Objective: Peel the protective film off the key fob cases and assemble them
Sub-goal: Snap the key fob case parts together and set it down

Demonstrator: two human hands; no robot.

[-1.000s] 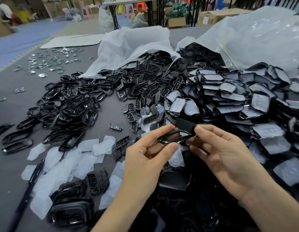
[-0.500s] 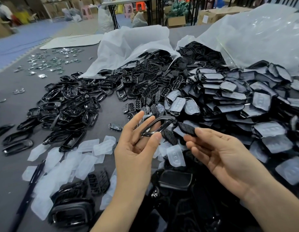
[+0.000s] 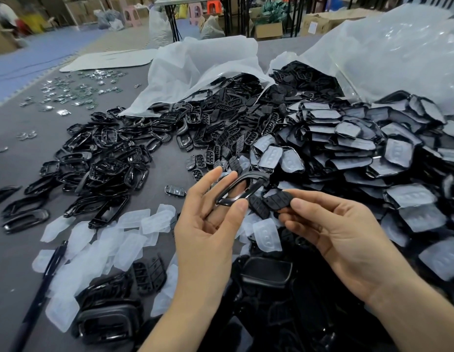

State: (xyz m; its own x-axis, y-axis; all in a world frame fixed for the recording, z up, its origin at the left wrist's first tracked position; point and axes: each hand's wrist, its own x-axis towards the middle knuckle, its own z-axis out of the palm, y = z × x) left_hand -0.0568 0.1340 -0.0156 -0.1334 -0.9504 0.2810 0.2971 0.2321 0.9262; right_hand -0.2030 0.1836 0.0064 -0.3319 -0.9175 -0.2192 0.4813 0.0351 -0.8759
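My left hand (image 3: 208, 224) pinches a glossy black key fob frame (image 3: 242, 188) between thumb and fingers, holding it up at the centre of the view. Just right of it, my right hand (image 3: 330, 229) pinches a flat black button pad (image 3: 276, 200) by its right end, its left end close to the frame's lower edge. A heap of black case shells with whitish film (image 3: 348, 153) spreads across the right half of the grey table (image 3: 22, 250). Peeled clear films (image 3: 114, 240) lie scattered at the lower left.
A pile of bare black frames (image 3: 99, 158) lies at the left. Loose button pads (image 3: 221, 138) spill from a white bag (image 3: 195, 69). A clear plastic bag (image 3: 388, 52) rises at the back right. A black pen (image 3: 45, 283) lies near the left front. Small shiny parts (image 3: 76, 92) sit far left.
Both hands have drawn apart and risen: the left hand lifted the frame up and away, while the right hand now holds the button pad separately beside it.
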